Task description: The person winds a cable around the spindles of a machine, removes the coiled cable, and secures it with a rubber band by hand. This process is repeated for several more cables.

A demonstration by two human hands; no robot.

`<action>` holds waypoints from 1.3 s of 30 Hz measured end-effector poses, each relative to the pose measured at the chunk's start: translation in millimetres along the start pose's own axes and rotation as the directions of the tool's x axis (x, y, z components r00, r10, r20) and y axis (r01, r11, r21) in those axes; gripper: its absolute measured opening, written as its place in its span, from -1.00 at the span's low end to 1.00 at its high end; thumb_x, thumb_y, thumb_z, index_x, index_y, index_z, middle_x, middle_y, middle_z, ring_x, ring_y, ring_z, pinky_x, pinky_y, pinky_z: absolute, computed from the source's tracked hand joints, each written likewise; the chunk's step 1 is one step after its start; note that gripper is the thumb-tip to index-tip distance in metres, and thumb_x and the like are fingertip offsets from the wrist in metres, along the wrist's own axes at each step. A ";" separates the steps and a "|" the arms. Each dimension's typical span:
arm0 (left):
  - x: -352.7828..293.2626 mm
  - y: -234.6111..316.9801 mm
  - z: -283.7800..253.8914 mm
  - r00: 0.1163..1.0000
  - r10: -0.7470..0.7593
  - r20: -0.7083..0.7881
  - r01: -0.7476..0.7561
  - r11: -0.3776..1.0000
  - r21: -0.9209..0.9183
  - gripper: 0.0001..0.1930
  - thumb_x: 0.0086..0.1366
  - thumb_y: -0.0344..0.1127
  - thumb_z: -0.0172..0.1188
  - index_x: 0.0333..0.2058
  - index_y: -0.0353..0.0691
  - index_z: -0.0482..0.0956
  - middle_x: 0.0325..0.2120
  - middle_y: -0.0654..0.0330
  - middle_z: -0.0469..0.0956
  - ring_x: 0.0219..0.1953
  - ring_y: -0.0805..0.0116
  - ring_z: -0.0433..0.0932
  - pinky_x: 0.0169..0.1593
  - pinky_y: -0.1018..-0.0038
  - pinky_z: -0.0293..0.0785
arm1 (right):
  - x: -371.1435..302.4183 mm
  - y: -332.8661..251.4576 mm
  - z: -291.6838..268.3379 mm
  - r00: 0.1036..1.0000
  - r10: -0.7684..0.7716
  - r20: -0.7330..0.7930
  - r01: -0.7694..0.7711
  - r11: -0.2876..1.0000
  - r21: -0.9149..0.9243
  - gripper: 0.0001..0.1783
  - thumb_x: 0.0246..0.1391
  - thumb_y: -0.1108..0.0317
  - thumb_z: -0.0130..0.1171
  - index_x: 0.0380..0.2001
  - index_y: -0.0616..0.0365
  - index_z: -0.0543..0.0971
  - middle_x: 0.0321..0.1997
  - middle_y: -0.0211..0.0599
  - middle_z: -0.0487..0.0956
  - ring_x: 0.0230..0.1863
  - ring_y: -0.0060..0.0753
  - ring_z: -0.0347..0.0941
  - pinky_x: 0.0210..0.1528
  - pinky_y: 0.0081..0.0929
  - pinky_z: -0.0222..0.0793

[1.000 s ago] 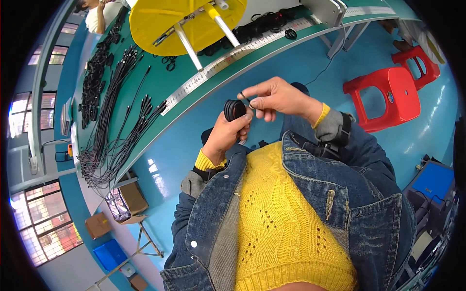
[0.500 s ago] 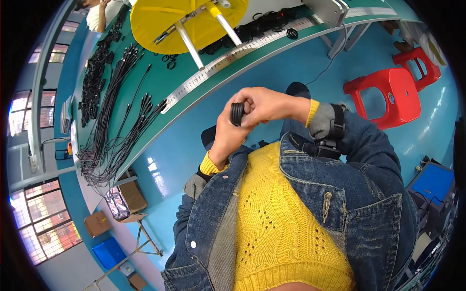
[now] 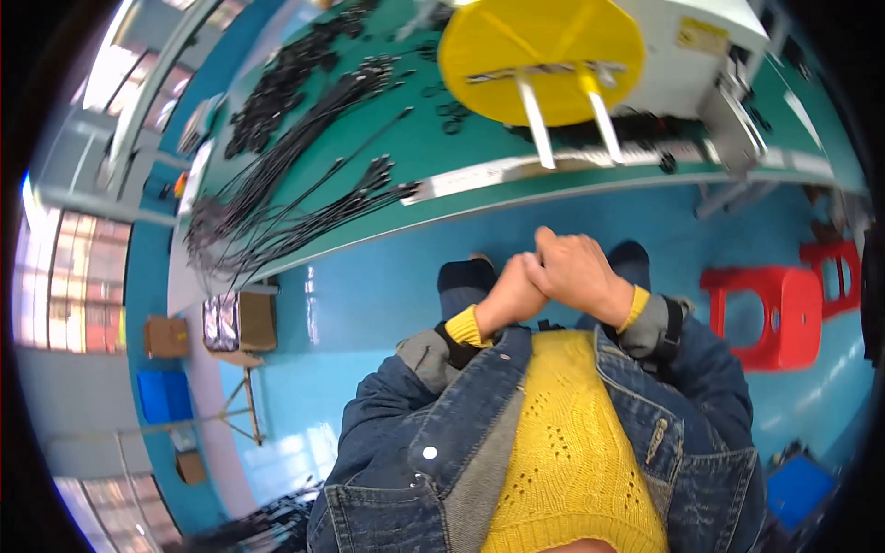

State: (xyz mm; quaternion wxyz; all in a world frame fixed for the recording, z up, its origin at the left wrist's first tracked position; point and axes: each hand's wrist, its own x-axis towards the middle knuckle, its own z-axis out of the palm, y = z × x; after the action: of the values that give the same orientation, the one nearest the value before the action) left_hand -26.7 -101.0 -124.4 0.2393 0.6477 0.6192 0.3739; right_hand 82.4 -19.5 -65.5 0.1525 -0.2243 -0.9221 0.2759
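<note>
My left hand (image 3: 510, 295) and my right hand (image 3: 583, 275) are pressed together in front of my yellow sweater, above the floor and short of the table edge. Both are closed, with the right hand's fingers lying over the left's. The coil of black cable seen between them half a second ago is now hidden by the fingers. Beyond my hands, a green-topped table (image 3: 359, 217) carries a bundle of long black cables (image 3: 295, 138) at its left. A yellow disc (image 3: 544, 60) with two pale rods stands over the table's far side.
A white ruler strip (image 3: 498, 177) runs along the table's near edge. Small dark coils (image 3: 452, 118) lie left of the disc. Red plastic stools (image 3: 774, 313) stand at right. Cardboard boxes (image 3: 256, 318) and a blue bin (image 3: 164, 396) are at left.
My view has swung, so the table and stools sit elsewhere in it. My hands have turned and closed together, and the black coil has gone out of sight between them.
</note>
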 end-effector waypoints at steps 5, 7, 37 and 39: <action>-51.6 -1.2 -46.0 0.627 -0.534 0.566 0.738 0.640 -0.214 -0.78 0.05 -0.30 0.21 -0.59 -0.28 0.40 -0.76 0.27 0.35 -0.74 0.51 0.30 -0.70 0.53 0.18 | -6.0 -5.9 58.0 0.859 0.060 0.509 -0.205 0.950 0.234 -0.54 0.02 0.00 0.00 -0.56 0.28 0.43 -0.63 -0.01 0.50 -0.58 -0.06 0.46 -0.51 -0.23 0.34; -65.2 -3.6 -87.8 0.330 -0.565 0.756 0.922 0.365 -0.130 -0.75 0.07 -0.26 0.23 -0.64 -0.23 0.38 -0.78 0.34 0.30 -0.77 0.59 0.23 -0.74 0.60 0.10 | 0.0 -7.9 51.5 0.767 0.083 0.636 -0.362 0.874 0.323 -0.57 0.03 0.02 0.03 -0.50 0.27 0.44 -0.65 -0.15 0.49 -0.60 -0.28 0.46 -0.55 -0.39 0.32; -126.3 -173.2 -407.9 0.793 -0.427 -0.435 0.598 0.410 0.689 -0.71 0.10 -0.06 0.14 -0.33 -0.16 0.54 -0.33 0.13 0.53 -0.20 0.10 0.45 -0.18 0.22 0.37 | 21.1 -19.7 89.0 0.727 0.189 0.660 -0.542 0.747 0.384 -0.78 0.00 0.28 0.09 -0.47 0.26 0.48 -0.62 -0.36 0.49 -0.59 -0.58 0.40 -0.55 -0.60 0.30; -105.3 -160.1 -389.7 0.860 -0.410 -0.304 0.510 0.670 0.540 -0.71 0.11 -0.12 0.15 -0.29 -0.18 0.55 -0.36 0.09 0.53 -0.28 0.11 0.48 -0.21 0.31 0.39 | 21.5 -12.5 84.7 0.748 0.159 0.644 -0.507 0.764 0.400 -0.77 0.00 0.27 0.09 -0.47 0.26 0.48 -0.62 -0.34 0.50 -0.59 -0.56 0.41 -0.54 -0.58 0.31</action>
State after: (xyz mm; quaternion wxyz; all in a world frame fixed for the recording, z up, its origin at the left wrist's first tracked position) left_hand -425.8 -245.0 -31.9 0.0576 0.4797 0.8652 0.1337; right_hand 25.6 -55.4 -122.7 -0.1294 -0.2450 -0.7447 0.6071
